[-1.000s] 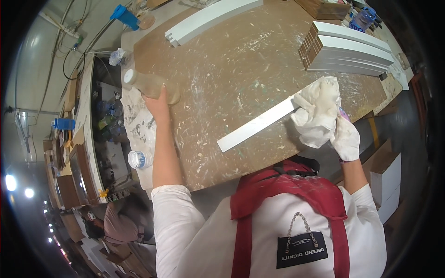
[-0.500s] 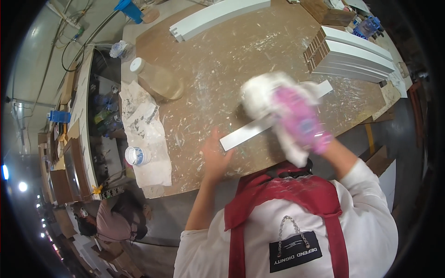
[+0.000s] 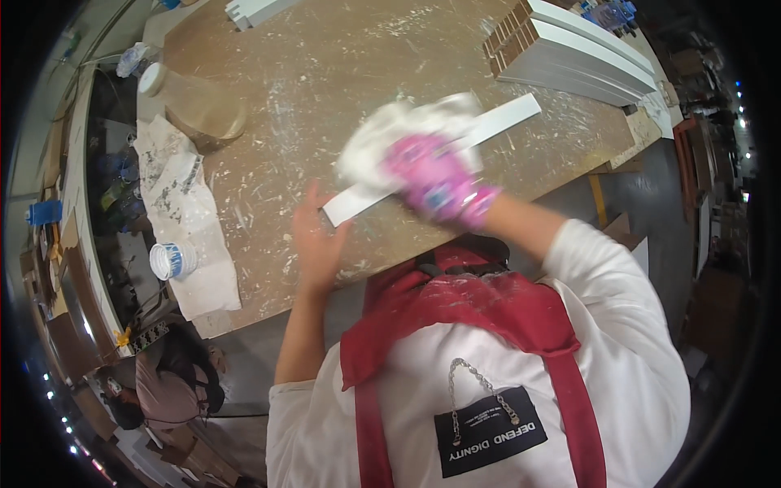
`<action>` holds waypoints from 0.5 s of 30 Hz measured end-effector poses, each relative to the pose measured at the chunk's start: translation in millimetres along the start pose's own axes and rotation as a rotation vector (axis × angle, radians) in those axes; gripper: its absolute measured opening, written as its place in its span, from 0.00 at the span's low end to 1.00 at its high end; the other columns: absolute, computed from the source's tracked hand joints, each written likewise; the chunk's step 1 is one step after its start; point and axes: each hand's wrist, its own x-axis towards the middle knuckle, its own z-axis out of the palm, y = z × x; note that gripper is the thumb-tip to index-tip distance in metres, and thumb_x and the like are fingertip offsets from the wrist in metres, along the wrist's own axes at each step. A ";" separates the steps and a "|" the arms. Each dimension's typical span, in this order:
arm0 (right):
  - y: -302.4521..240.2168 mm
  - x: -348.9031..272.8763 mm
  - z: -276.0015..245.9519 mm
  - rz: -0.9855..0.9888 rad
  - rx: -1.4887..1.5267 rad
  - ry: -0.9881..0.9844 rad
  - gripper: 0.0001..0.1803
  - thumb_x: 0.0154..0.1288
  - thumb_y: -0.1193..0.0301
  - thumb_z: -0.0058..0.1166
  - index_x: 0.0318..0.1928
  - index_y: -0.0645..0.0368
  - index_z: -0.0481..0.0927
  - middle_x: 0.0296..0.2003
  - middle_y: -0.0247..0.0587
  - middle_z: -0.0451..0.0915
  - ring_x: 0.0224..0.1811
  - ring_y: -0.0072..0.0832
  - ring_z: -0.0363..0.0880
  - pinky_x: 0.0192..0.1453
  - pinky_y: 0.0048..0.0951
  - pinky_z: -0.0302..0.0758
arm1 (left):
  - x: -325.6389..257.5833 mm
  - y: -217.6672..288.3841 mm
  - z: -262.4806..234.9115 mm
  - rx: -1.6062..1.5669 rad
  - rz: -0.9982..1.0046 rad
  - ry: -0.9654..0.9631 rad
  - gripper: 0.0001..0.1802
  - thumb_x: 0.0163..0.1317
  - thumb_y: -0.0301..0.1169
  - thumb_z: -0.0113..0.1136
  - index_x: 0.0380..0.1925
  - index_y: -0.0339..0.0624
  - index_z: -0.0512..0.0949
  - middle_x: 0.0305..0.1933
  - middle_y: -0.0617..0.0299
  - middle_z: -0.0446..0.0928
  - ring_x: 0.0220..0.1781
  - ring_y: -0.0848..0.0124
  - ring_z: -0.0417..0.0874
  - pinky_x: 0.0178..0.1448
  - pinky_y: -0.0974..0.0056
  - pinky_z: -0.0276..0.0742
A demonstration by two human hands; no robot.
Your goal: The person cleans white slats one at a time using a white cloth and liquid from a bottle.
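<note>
A flat white strip (image 3: 506, 120) lies slantwise on the worn brown worktable (image 3: 325, 89). My bare left hand (image 3: 317, 236) is at its near left end, thumb and fingers spread to either side of that end. In a pink patterned glove, my right hand (image 3: 431, 175) is closed on a white cloth (image 3: 366, 146), which it presses on the middle of the strip. The cloth and glove are blurred by motion. The cloth covers the strip's middle and hides my right fingertips.
Several white mouldings (image 3: 578, 65) are stacked at the far right. At the left stand a cloudy plastic jug (image 3: 199, 106) and a white cup (image 3: 172, 260), beside a stained paper sheet (image 3: 175, 179). Another person (image 3: 175, 382) is low beyond the table's left corner.
My right hand has slid the cloth along the strip toward its left end. The whole view has shifted, so the table sits further up and left. My left hand stays at the strip's end.
</note>
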 end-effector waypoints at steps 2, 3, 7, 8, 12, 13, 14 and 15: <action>5.3 -3.6 40.8 0.001 0.671 0.105 0.14 0.53 0.68 0.56 0.41 0.57 0.75 0.40 0.44 0.77 0.49 0.36 0.75 0.55 0.37 0.70 | 0.2 -0.2 -0.9 -0.004 -0.016 -0.017 0.43 0.46 0.26 0.69 0.64 0.38 0.62 0.48 0.54 0.76 0.52 0.55 0.72 0.59 0.55 0.64; 49.6 -10.7 76.4 0.085 0.955 0.179 0.15 0.55 0.71 0.56 0.45 0.58 0.74 0.41 0.42 0.77 0.51 0.34 0.74 0.57 0.36 0.70 | 2.2 -1.7 -0.1 0.011 0.062 -0.025 0.43 0.45 0.25 0.69 0.64 0.38 0.62 0.48 0.54 0.76 0.51 0.55 0.72 0.59 0.55 0.64; 116.2 -35.6 -30.3 0.302 -0.286 0.118 0.15 0.56 0.74 0.53 0.46 0.59 0.76 0.41 0.44 0.77 0.46 0.32 0.76 0.51 0.32 0.75 | -2.5 -5.1 -6.8 0.050 0.042 -0.030 0.43 0.47 0.21 0.67 0.66 0.38 0.60 0.48 0.53 0.74 0.54 0.60 0.71 0.60 0.59 0.66; 128.8 -45.6 -45.5 0.288 -0.274 0.212 0.10 0.55 0.75 0.51 0.39 0.58 0.78 0.37 0.45 0.76 0.43 0.35 0.76 0.47 0.34 0.74 | 0.2 -3.0 -4.2 0.054 0.054 -0.033 0.43 0.47 0.21 0.67 0.65 0.38 0.60 0.49 0.53 0.74 0.54 0.60 0.71 0.60 0.59 0.66; 27.6 -7.3 1.4 0.124 -0.291 0.133 0.08 0.54 0.66 0.51 0.31 0.57 0.76 0.30 0.41 0.75 0.36 0.36 0.76 0.41 0.38 0.73 | 5.8 0.0 2.6 0.100 0.085 -0.056 0.40 0.48 0.22 0.66 0.64 0.38 0.62 0.50 0.52 0.75 0.53 0.58 0.71 0.60 0.58 0.65; -0.1 2.0 6.5 0.107 0.039 0.048 0.07 0.56 0.68 0.50 0.34 0.56 0.75 0.34 0.41 0.75 0.39 0.35 0.76 0.43 0.36 0.73 | 1.9 -3.7 1.3 0.126 0.085 -0.057 0.38 0.48 0.22 0.66 0.62 0.37 0.64 0.51 0.51 0.75 0.53 0.57 0.72 0.60 0.58 0.65; -11.0 6.2 5.2 0.089 0.368 -0.029 0.08 0.57 0.69 0.48 0.38 0.55 0.75 0.38 0.40 0.76 0.42 0.34 0.76 0.45 0.35 0.74 | -3.5 -3.6 -4.5 0.173 0.091 -0.082 0.38 0.48 0.22 0.66 0.62 0.38 0.64 0.50 0.51 0.75 0.53 0.57 0.72 0.60 0.58 0.65; 10.1 -1.5 10.3 0.103 0.296 0.111 0.09 0.59 0.70 0.48 0.40 0.55 0.75 0.39 0.40 0.76 0.42 0.33 0.76 0.47 0.33 0.74 | -9.2 -1.4 -11.5 0.221 0.097 -0.106 0.37 0.48 0.21 0.66 0.61 0.38 0.65 0.50 0.51 0.75 0.53 0.57 0.71 0.60 0.58 0.65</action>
